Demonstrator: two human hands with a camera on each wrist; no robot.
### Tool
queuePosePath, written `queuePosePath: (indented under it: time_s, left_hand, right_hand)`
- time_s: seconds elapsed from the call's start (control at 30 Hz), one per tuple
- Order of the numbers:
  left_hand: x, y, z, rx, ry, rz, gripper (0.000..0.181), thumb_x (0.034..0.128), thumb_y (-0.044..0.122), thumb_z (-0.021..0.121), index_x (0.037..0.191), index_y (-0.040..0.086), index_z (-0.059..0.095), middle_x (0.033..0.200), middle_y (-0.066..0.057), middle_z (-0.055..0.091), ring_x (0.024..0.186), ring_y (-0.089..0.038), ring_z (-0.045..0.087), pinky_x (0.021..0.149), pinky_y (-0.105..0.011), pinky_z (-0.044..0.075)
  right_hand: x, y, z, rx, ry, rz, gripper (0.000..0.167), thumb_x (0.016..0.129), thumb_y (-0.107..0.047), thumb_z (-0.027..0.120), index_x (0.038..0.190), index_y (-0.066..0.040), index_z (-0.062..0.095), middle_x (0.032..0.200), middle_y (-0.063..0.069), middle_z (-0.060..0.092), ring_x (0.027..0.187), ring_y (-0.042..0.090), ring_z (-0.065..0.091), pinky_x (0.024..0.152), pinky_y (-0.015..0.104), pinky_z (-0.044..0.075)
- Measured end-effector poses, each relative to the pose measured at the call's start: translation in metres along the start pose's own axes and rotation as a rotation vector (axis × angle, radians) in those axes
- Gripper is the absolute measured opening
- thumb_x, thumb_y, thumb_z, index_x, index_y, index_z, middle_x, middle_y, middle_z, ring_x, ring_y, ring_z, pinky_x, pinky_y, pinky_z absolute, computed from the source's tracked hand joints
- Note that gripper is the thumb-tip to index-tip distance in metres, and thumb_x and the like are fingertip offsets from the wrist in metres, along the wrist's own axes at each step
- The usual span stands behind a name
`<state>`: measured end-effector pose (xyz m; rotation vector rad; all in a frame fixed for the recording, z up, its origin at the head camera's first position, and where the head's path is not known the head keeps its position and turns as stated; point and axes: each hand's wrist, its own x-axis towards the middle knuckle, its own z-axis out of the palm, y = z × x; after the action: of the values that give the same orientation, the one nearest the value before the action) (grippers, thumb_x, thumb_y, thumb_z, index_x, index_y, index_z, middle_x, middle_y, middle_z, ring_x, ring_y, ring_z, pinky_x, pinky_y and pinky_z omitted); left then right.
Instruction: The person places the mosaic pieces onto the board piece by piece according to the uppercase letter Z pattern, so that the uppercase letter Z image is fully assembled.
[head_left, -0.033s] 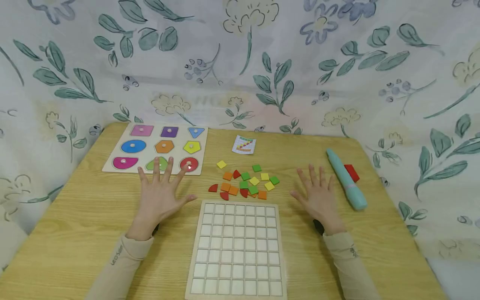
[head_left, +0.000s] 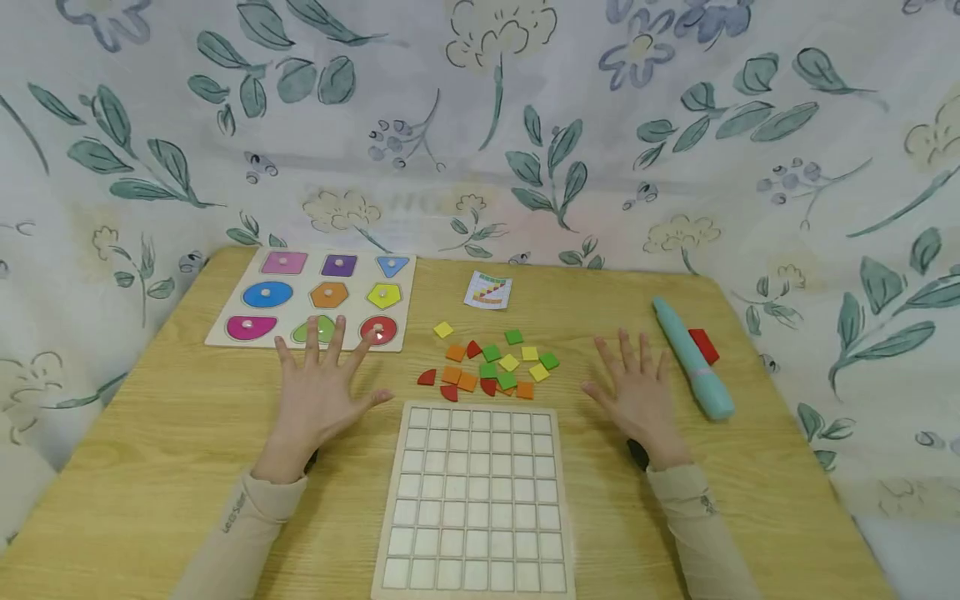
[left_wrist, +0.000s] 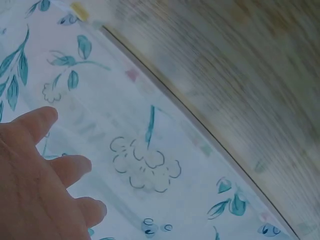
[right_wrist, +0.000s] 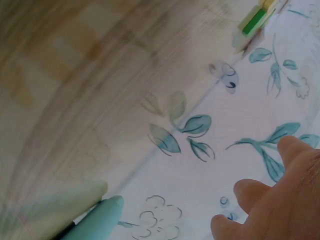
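Both hands are spread with straight fingers and hold nothing. The left hand [head_left: 318,396] is left of the square-grid wooden board [head_left: 476,500], its fingertips over the lower edge of the shape puzzle board [head_left: 292,342]. To the right of the grid board is the right hand [head_left: 639,400], near a teal stick-like object [head_left: 692,358]. Between the hands, above the grid board, lie loose yellow squares [head_left: 509,362], green squares [head_left: 513,337], orange squares [head_left: 525,390] and red quarter-round pieces [head_left: 427,377]. The wrist views show fingers of the left hand [left_wrist: 45,185] and right hand [right_wrist: 280,200].
A small printed card [head_left: 488,291] lies toward the back of the wooden table [head_left: 180,417]. Beside the teal object is a red item [head_left: 704,345]. A leaf-and-flower patterned cloth [head_left: 420,117] hangs behind the table and along its sides.
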<state>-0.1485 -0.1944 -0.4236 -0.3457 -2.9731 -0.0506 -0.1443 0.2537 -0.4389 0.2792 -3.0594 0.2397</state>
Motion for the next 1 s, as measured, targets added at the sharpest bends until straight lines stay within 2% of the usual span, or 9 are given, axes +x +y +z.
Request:
queuePosePath:
  time_s: [0.1, 0.2, 0.3, 0.37, 0.4, 0.47, 0.53, 0.7, 1.0]
  left_hand:
    - [0.000, 0.006, 0.002, -0.014, -0.008, 0.016, 0.089, 0.0827, 0.076, 0.047, 0.153, 0.024, 0.030, 0.160, -0.021, 0.017, 0.146, -0.052, 0.005, 0.108, -0.077, -0.006]
    - [-0.007, 0.017, 0.004, -0.118, -0.071, 0.076, 0.090, 0.0859, 0.068, 0.053, 0.154, 0.015, 0.026, 0.160, -0.021, 0.020, 0.147, -0.049, 0.012, 0.113, -0.073, 0.002]
    - [-0.021, 0.036, 0.005, -0.316, -0.235, 0.203, 0.098, 0.0856, 0.058, 0.063, 0.155, 0.005, 0.019, 0.160, -0.022, 0.020, 0.146, -0.044, 0.021, 0.118, -0.062, 0.016]
    - [-0.031, 0.048, 0.008, -0.451, -0.370, 0.316, 0.106, 0.0812, 0.055, 0.070, 0.154, 0.000, 0.016, 0.160, -0.022, 0.018, 0.147, -0.042, 0.020, 0.118, -0.059, 0.019]
    - [-0.036, 0.053, 0.009, -0.502, -0.428, 0.364, 0.111, 0.0778, 0.053, 0.074, 0.154, -0.001, 0.015, 0.161, -0.022, 0.016, 0.148, -0.042, 0.018, 0.118, -0.060, 0.019]
    - [-0.042, 0.060, 0.011, -0.549, -0.509, 0.428, 0.121, 0.0697, 0.052, 0.080, 0.154, -0.002, 0.012, 0.161, -0.021, 0.012, 0.149, -0.042, 0.013, 0.118, -0.060, 0.016]
    - [-0.044, 0.063, 0.012, -0.553, -0.529, 0.465, 0.128, 0.0619, 0.050, 0.085, 0.153, -0.004, 0.013, 0.162, -0.021, 0.009, 0.150, -0.041, 0.007, 0.119, -0.061, 0.012]
    - [-0.045, 0.061, 0.011, -0.505, -0.518, 0.463, 0.137, 0.0533, 0.055, 0.085, 0.153, -0.004, 0.013, 0.162, -0.021, 0.008, 0.150, -0.040, 0.007, 0.119, -0.058, 0.014]
    - [-0.042, 0.052, 0.017, -0.434, -0.454, 0.417, 0.140, 0.0523, 0.060, 0.084, 0.152, -0.007, 0.013, 0.161, -0.024, 0.009, 0.149, -0.044, 0.008, 0.118, -0.062, 0.015]
  right_hand:
    - [-0.003, 0.004, 0.000, 0.027, -0.032, 0.006, 0.080, 0.095, -0.067, 0.035, 0.157, -0.024, 0.010, 0.163, 0.019, 0.004, 0.149, 0.046, -0.002, 0.116, 0.069, 0.003]
    - [0.001, 0.008, 0.002, 0.251, -0.084, -0.010, 0.071, 0.101, -0.056, 0.032, 0.157, -0.019, 0.012, 0.163, 0.019, 0.009, 0.147, 0.048, 0.010, 0.115, 0.068, 0.011]
    - [0.015, 0.010, 0.007, 0.659, -0.170, -0.016, 0.060, 0.106, -0.039, 0.033, 0.157, -0.013, 0.015, 0.161, 0.019, 0.019, 0.144, 0.046, 0.025, 0.114, 0.065, 0.021]
    - [0.029, 0.008, 0.014, 0.846, -0.213, -0.012, 0.056, 0.105, -0.029, 0.039, 0.155, -0.011, 0.021, 0.159, 0.016, 0.027, 0.141, 0.040, 0.034, 0.115, 0.059, 0.027]
    - [0.035, 0.007, 0.016, 0.890, -0.225, -0.009, 0.055, 0.104, -0.026, 0.043, 0.154, -0.011, 0.025, 0.157, 0.015, 0.032, 0.137, 0.039, 0.039, 0.113, 0.056, 0.032]
    - [0.048, 0.003, 0.022, 0.903, -0.238, -0.026, 0.056, 0.101, -0.021, 0.052, 0.152, -0.011, 0.032, 0.153, 0.013, 0.040, 0.129, 0.034, 0.047, 0.108, 0.048, 0.040]
    - [0.060, -0.003, 0.027, 0.840, -0.215, -0.047, 0.054, 0.097, -0.016, 0.059, 0.147, -0.011, 0.041, 0.148, 0.011, 0.048, 0.117, 0.028, 0.054, 0.098, 0.039, 0.046]
    - [0.078, -0.020, 0.033, 0.785, -0.175, -0.028, 0.047, 0.093, -0.007, 0.062, 0.139, -0.013, 0.053, 0.136, 0.009, 0.059, 0.095, 0.021, 0.056, 0.080, 0.027, 0.046]
    - [0.080, -0.029, 0.030, 0.739, -0.128, 0.056, 0.030, 0.091, -0.006, 0.066, 0.120, -0.001, 0.063, 0.118, 0.018, 0.065, 0.092, 0.024, 0.057, 0.079, 0.030, 0.047]
